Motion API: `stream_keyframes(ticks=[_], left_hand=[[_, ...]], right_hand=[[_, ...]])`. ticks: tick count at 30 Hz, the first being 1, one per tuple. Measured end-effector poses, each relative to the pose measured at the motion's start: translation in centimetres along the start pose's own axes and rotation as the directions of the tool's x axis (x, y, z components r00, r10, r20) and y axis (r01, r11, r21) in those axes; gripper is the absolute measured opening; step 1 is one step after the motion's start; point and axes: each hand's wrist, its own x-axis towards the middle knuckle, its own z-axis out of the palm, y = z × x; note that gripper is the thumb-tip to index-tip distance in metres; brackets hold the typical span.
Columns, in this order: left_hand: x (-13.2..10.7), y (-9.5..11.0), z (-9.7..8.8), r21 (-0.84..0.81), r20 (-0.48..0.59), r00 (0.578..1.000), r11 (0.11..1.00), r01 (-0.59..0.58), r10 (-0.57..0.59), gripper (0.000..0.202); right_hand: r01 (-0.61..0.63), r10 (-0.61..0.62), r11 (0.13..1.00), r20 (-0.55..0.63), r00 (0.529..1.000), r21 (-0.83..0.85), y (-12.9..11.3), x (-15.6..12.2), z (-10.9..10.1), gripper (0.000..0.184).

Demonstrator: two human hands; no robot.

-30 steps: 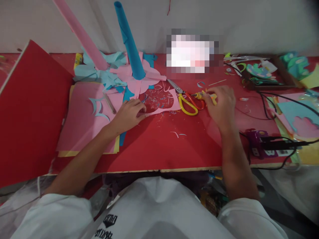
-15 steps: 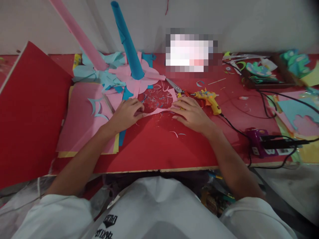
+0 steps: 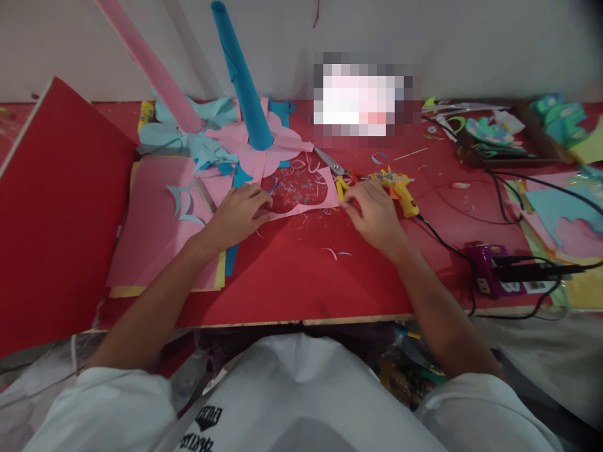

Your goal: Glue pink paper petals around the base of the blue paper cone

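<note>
Fingers (image 3: 262,199) of left hand (image 3: 240,215) press pink paper (image 3: 331,187); right hand (image 3: 373,212) touches its corner

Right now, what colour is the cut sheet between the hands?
The cut sheet is pink; head view shows it best.

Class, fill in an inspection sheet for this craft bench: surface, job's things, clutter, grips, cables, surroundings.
Surface: red table, strewn with paper slivers.
Job's things: pink sheet with heart cut-out, flat between both hands.
Clutter: scissors, glue gun, blue roll, pink roll, offcuts.
Grips: left hand rests on the sheet's left edge; right hand at its right corner, grip unclear.
Cables: black cable from glue gun to power strip.
Surroundings: red board left, wall behind.
</note>
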Motion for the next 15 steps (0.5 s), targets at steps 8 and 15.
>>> stream_keyframes(ticks=[8, 15], left_hand=[[-0.2, -1.7, 0.0, 0.073, -0.251, 0.929, 0.952, 0.298, -0.272, 0.03], [0.1, -3.2, 1.1, 0.006, -0.251, 0.937, 0.967, 0.254, -0.245, 0.031]], right_hand=[[-0.116, 0.11, 0.991, -0.091, 0.99, -0.066, -0.6, 0.0, -1.2, 0.05], [0.059, -0.058, 0.998, -0.05, 0.997, 0.017, -4.4, 2.4, -2.0, 0.026]])
